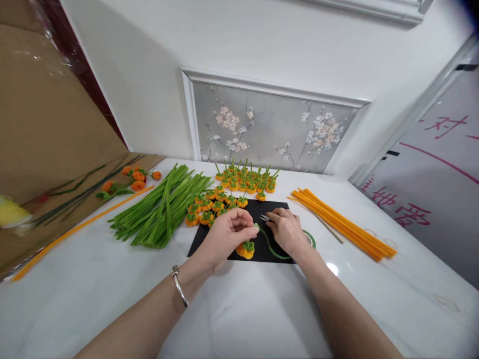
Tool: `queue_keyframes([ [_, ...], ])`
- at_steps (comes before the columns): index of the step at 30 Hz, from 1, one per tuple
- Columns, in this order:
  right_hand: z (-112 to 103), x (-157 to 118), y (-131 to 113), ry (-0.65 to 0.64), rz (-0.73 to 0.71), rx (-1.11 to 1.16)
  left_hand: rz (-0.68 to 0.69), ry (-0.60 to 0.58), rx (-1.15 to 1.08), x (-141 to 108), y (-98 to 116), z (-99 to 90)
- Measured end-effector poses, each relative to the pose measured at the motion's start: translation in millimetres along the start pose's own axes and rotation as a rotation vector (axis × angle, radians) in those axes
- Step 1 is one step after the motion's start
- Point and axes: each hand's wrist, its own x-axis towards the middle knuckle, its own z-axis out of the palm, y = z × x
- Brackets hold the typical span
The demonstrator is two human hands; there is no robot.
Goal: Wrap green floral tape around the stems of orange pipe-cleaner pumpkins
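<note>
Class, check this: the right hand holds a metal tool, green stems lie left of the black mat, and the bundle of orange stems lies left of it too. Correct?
One mistake: in the head view, the bundle of orange stems lies right of the black mat. The right hand does hold a metal tool, with green stems on the left.

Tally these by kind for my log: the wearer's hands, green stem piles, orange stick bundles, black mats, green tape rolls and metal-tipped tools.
Hands: 2 (left hand, right hand)
Green stem pile: 1
Orange stick bundle: 1
Black mat: 1
Green tape roll: 1
Metal-tipped tool: 1
Total: 7
</note>
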Motion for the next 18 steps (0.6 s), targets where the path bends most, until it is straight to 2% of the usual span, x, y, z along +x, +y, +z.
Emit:
queue_keyframes([
  [2,-10.9,-7.4,-7.5,-0.01,-0.047,0.121,0.013,0.013,0.043,0.3,-0.7,-0.7],
  [4,-20.0,-15.3,-15.9,-0.06,-0.082,0.528,0.026,0.02,0.081,0.6,-2.3,-0.9],
  [6,-24.1,-21.3,-23.2,-0.058,-0.087,0.725,0.042,0.02,0.119,0.7,-4.2,-0.4],
  [11,-17.5,-24.5,-28.0,-0.094,-0.109,0.773,0.076,-0.022,0.147,0.0,-6.0,3.0],
  [15,-15.1,-23.5,-24.5,-0.067,-0.088,0.811,0.067,-0.08,0.132,0.0,-6.0,3.9],
  [18,-15.5,-23.6,-22.9,-0.052,-0.085,0.824,0.057,-0.078,0.148,-0.4,-6.9,3.0],
])
